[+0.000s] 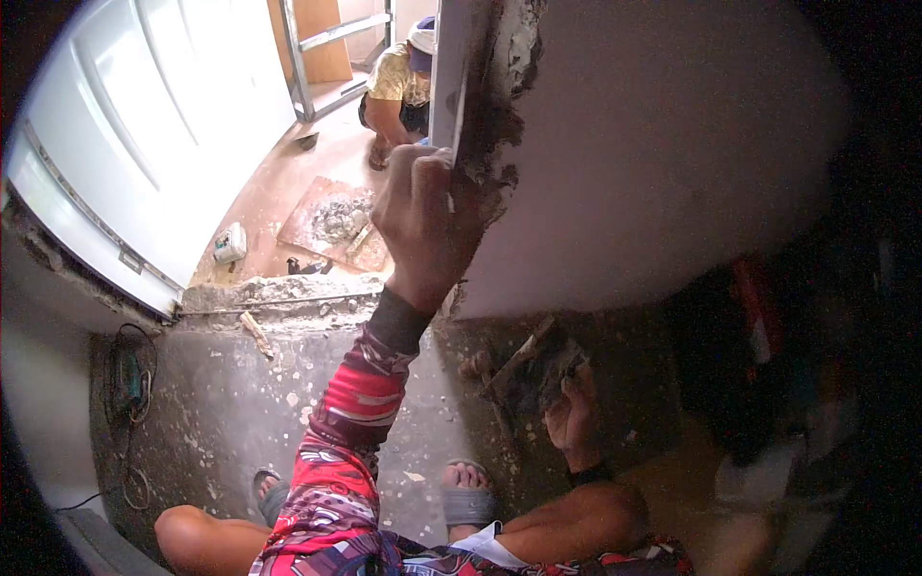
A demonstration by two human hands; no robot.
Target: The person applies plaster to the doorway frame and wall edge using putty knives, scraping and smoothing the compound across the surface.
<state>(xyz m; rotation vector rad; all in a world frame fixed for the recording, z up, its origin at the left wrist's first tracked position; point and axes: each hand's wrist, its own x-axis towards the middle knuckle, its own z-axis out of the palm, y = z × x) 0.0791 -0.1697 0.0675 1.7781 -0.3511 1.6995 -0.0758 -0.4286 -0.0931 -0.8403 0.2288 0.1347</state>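
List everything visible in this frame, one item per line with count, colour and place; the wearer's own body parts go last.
door: 1, white, upper left, swung open
wall: 1, pale grey, upper right, with a broken mortar edge
ladder: 1, metal, top centre
crouching person: 1, yellow top, beyond the doorway
mortar board: 1, brown with a grey heap, on the tan floor
small carton: 1, white, left of the board
power tool: 1, teal, with cord, lower left
hawk with mortar: 1, dark, held low at right
sandals: 2, grey, on the feet
left hand: 1, raised, pressing a tool to the wall edge; what the fingers grip is unclear
right hand: 1, holding the hawk
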